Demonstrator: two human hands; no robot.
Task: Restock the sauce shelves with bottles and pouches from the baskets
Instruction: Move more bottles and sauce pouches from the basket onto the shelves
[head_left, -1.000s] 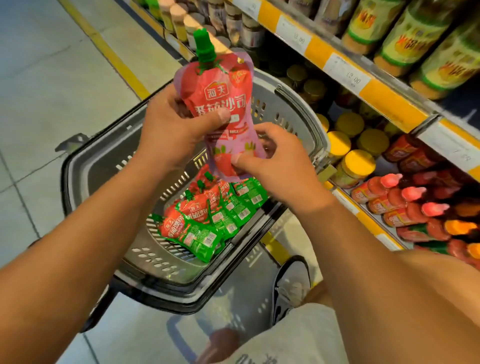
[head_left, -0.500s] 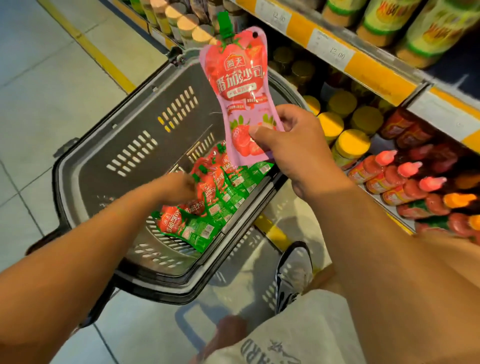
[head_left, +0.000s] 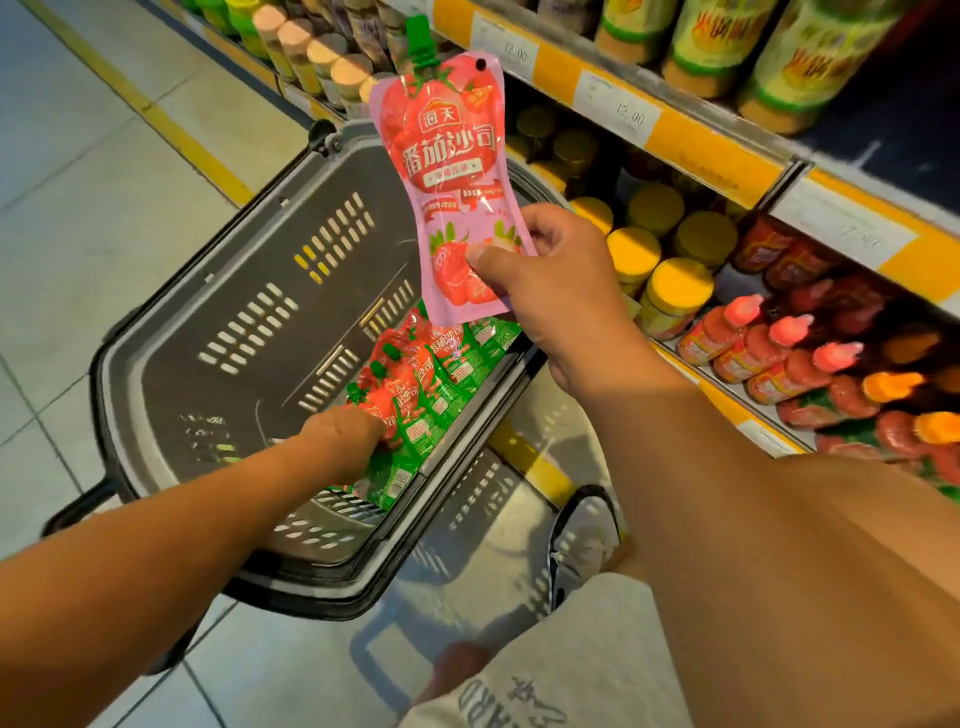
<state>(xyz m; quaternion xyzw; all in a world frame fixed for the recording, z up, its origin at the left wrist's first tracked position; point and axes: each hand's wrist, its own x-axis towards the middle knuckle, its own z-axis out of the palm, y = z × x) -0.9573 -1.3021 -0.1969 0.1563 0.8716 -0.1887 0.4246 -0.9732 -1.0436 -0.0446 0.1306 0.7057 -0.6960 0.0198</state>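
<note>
Here, right hand pinching glossy waisted pouch, slotted basket

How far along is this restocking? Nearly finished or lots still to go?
Partway, it seems. Done: the shelf already holds rows of red bottles. In hand: the right hand holds one pink pouch upright, and the left hand reaches into the pouches in the basket. Left: that pile.
</note>
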